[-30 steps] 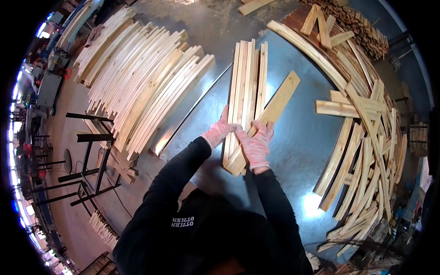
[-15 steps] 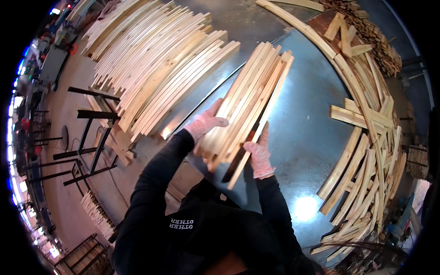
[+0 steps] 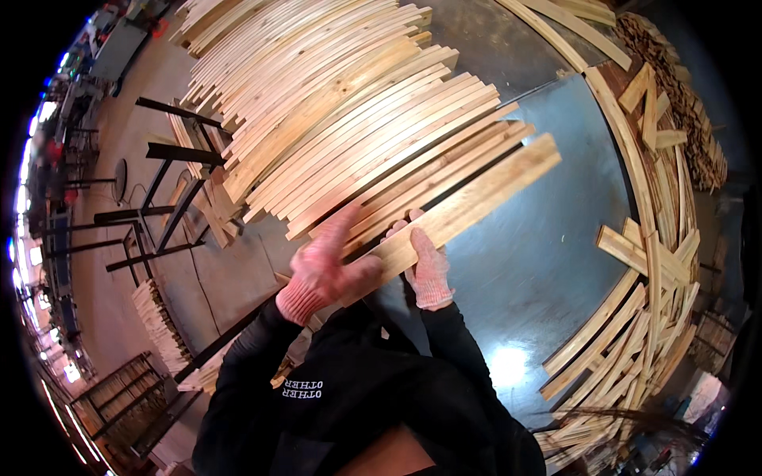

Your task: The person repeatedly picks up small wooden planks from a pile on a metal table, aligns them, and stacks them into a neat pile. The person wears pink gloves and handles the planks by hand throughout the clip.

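My right hand [image 3: 429,270], in a pinkish-white knit glove, grips a pale wooden board [image 3: 484,198] near its close end, thumb on the broad face. The board slants away to the upper right, its wide side up. At its near end is my left hand [image 3: 324,266], gloved alike, with the thumb and fingers apart; whether it touches the wood I cannot tell. Just left of the board lie a few wooden strips [image 3: 452,170], with dark gaps between them. They run alongside a long row of wooden strips [image 3: 341,119] set side by side.
A shiny metal tabletop [image 3: 540,262] spreads to the right. Along its right side lie a curved-looking long plank [image 3: 627,151] and a jumbled heap of wooden offcuts [image 3: 635,357]. A black metal frame [image 3: 171,190] stands on the left, with a stack of sticks [image 3: 159,317] below it.
The bundle of strips has gone leftward, down against the long row. One board has turned wide side up in my right hand. My left hand has loosened from the bundle, fingers apart.
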Motion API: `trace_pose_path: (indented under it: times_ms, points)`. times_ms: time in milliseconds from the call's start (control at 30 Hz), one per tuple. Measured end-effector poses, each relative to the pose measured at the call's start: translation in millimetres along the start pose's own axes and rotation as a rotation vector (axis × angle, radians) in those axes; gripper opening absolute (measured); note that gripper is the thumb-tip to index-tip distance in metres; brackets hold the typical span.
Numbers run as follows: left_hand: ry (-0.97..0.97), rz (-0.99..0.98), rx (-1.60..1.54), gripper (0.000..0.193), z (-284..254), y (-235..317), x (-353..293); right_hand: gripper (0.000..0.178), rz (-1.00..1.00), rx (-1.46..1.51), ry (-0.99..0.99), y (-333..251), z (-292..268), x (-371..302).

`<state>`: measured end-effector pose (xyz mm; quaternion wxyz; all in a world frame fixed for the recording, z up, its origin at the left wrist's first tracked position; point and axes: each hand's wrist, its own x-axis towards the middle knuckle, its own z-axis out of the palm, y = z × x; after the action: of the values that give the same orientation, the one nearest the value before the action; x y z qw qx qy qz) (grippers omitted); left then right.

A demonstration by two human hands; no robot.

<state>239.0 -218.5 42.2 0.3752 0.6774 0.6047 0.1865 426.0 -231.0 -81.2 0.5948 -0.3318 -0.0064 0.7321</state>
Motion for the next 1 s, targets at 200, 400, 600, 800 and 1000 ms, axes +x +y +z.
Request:
trace_pose_path:
  times_ms: [200,400,600,800,1000]
  points:
    - [-0.038,0.104,0.169,0.057,36.2,-1.0,28.6,0.070,-0.420,-0.408,-0.078,-51.6,37.0,34.4]
    - [0.428,0.329,0.451,0.030,-46.5,-21.2,78.1,0.093,-0.831,-1.520,0.056,-187.1,22.1,119.0]
    - [0.223,0.109,0.589,0.031,-139.8,-82.5,132.9,0.118,-0.673,-2.353,0.993,-478.9,-110.4,178.7]
    - [0.225,0.058,0.353,0.095,-142.3,-204.0,159.3,0.117,-0.164,-2.367,0.998,-588.0,-165.0,216.5]
    - [0.419,0.128,0.222,0.071,-66.9,2.0,342.6,0.092,-0.049,-2.223,0.724,-538.9,-149.8,180.5]
